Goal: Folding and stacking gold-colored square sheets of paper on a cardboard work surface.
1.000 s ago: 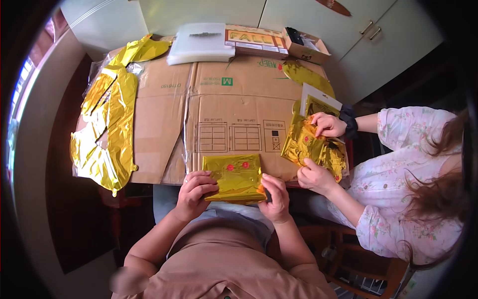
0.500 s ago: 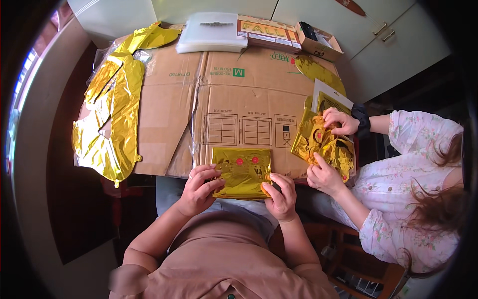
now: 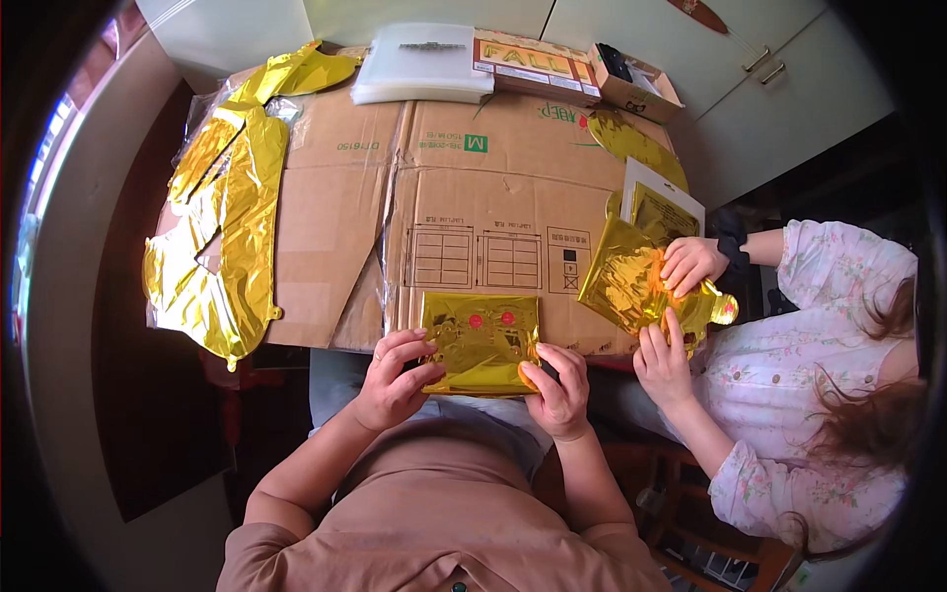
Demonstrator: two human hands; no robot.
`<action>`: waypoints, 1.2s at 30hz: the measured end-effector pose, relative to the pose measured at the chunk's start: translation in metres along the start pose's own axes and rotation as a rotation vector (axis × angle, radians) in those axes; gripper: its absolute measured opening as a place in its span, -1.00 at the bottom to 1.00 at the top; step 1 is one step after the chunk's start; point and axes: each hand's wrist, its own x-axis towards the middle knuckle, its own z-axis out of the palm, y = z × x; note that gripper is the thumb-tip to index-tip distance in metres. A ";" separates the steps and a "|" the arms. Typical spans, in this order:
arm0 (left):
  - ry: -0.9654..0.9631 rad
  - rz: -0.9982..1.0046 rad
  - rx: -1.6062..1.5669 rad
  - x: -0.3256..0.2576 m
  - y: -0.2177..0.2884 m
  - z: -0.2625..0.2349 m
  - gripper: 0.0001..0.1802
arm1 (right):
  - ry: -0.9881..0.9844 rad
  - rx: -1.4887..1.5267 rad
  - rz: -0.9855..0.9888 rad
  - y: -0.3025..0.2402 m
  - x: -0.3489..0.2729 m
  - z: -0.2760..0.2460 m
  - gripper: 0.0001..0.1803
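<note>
Left hand: I see my left hand [image 3: 395, 380] at the near edge of the flattened cardboard [image 3: 464, 217], fingers clamped on the left end of the folded gold foil balloon [image 3: 481, 340].
Right hand: my right hand [image 3: 558, 387] grips the balloon's right end, fingers closed over its near right corner.
Folded gold foil balloon: held flat, overlapping the near edge of the cardboard, two red dots showing on its top face.
Co-worker: right of the cardboard, another person's two hands [image 3: 689, 264] press a second gold foil piece [image 3: 631, 286] at its right edge.
Loose foil: a crumpled gold foil sheet [image 3: 222, 227] covers the cardboard's left side.
Far edge: a stack of clear bags [image 3: 424, 64], a flat printed box [image 3: 538, 64] and a small open carton [image 3: 636, 84] lie along the cardboard's far edge.
Beyond: white cabinet doors [image 3: 789, 89].
</note>
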 end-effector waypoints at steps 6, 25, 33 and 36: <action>-0.011 -0.018 -0.012 0.000 -0.001 0.000 -0.58 | 0.001 0.009 0.007 0.000 0.002 0.001 -0.51; -0.004 -0.132 -0.169 0.026 0.008 -0.015 -0.60 | 0.046 0.155 0.087 -0.005 0.015 -0.005 -0.53; -0.029 -0.608 -0.808 0.063 0.018 -0.034 -0.81 | 0.059 0.623 0.475 -0.017 0.063 -0.028 -0.76; -0.040 -0.816 -1.122 0.072 0.001 -0.028 -0.77 | 0.040 0.814 0.705 -0.015 0.076 -0.027 -0.75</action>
